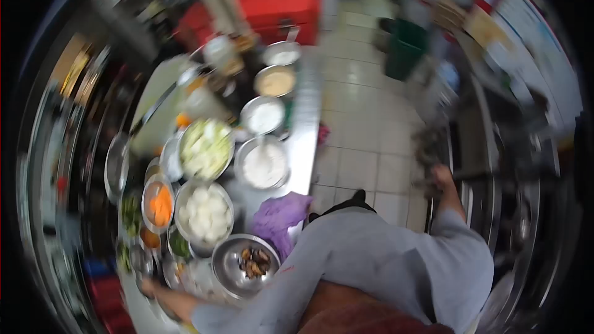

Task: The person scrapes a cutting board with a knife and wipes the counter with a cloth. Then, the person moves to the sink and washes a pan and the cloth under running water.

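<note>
At the lower left, my left hand (154, 291) reaches to the near end of the metal table, beside small bowls; its fingers are blurred. My right hand (441, 176) is out to the right, near dark blurred equipment, and what it may hold cannot be made out. Between them on the table stand a steel bowl (223, 272) with brown pieces, a purple cloth (278, 219), a bowl of white pieces (204, 213), a bowl of orange strips (159, 204), a bowl of chopped cabbage (207, 148) and a bowl of white powder (265, 162).
More bowls of pale contents (263, 115) line the table's far part. A knife (154, 108) lies on a pale board (148, 99). Behind stands a red container (278, 6). A green bin (406, 49) stands on the tiled floor, with steel counters at the right.
</note>
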Available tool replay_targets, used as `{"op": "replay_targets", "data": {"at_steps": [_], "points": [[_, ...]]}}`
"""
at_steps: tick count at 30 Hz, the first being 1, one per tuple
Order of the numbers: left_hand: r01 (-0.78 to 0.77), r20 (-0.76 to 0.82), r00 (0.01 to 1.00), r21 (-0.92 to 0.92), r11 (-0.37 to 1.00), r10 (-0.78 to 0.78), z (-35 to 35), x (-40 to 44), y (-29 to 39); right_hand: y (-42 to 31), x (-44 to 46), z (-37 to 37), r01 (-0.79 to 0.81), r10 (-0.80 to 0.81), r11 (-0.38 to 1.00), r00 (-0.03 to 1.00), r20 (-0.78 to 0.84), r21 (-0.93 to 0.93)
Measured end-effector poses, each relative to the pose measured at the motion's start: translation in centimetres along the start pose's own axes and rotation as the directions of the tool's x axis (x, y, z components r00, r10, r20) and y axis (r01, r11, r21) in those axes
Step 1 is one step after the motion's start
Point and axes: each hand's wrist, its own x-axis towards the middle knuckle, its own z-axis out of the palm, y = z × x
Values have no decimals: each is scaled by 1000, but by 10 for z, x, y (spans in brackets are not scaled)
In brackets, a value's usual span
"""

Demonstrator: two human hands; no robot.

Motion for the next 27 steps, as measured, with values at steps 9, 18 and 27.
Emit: {"op": "replay_targets", "data": {"at_steps": [9,18,27], "points": [[-102,-38,993,144,984,108,55,-41,29,-86,-53,32,-303,257,915,947,-195,-266],[-267,-169,949,28,963,268,37,-139,83,-112,-26,46,-179,197,845,980,-19,-504],[-605,-283,796,-420,677,536,25,-368,210,-160,82,85,493,-466,857,865,186,-150]]}}
